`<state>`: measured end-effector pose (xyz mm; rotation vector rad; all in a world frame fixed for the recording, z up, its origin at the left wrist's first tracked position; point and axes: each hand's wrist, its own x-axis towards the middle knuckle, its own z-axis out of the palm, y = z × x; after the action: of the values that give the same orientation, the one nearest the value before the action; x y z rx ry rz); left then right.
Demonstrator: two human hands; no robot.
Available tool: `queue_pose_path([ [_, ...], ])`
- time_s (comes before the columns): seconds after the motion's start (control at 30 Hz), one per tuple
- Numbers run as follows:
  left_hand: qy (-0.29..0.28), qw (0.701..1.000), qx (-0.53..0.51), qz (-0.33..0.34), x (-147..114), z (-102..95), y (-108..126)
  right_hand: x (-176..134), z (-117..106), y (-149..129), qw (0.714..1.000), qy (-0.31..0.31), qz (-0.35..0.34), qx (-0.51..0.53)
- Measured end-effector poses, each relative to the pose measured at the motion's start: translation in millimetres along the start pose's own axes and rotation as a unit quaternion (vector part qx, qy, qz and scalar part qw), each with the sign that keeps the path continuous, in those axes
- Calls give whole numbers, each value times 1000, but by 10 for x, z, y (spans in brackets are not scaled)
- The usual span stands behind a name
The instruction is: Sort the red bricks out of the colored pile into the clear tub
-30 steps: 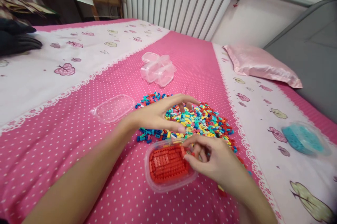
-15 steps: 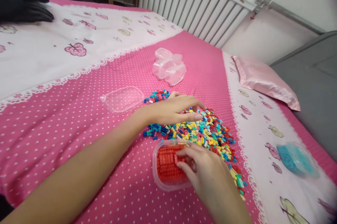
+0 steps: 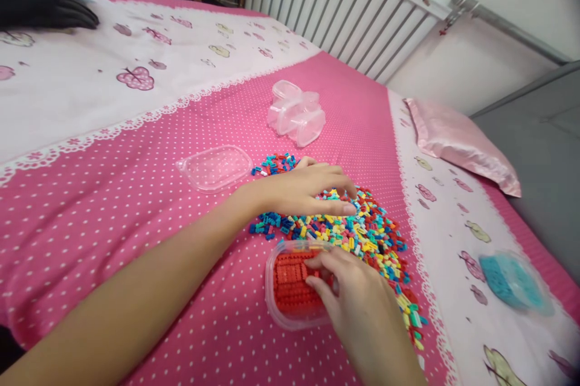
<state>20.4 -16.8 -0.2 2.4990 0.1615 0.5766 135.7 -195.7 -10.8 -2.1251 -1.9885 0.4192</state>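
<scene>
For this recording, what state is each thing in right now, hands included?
Near tub: upright, open
Red blocks: lined up in rows inside it
Loose blocks: mixed colours, spread out
Clear lid: lying off the tub
Clear containers: clustered together
Blue-filled tub: lid unclear
Left hand: over loose blocks, thumb apart
Right hand: fingertips at red blocks, grip unclear

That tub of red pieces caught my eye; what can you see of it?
The tub looks like clear plastic, with rounded corners and a pale rim. It stands open on the pink dotted bedspread, beside the multicoloured pile. Red pieces lie in rows inside. The right hand hides its right end; whether it touches the rim, I can't tell.
</scene>
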Motion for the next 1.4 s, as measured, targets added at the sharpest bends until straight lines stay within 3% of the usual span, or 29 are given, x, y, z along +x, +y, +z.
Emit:
queue_pose_path([
  [0.7,17,998,-51,42,-13,12,-57,-11,71,-39,996,48,-17,-79],
  [0.97,14,997,-55,48,-6,10,-64,-28,76,31,992,49,-52,-104],
  [1.4,12,997,-56,51,1,9,-55,20,7,-87,995,14,5,-98],
])
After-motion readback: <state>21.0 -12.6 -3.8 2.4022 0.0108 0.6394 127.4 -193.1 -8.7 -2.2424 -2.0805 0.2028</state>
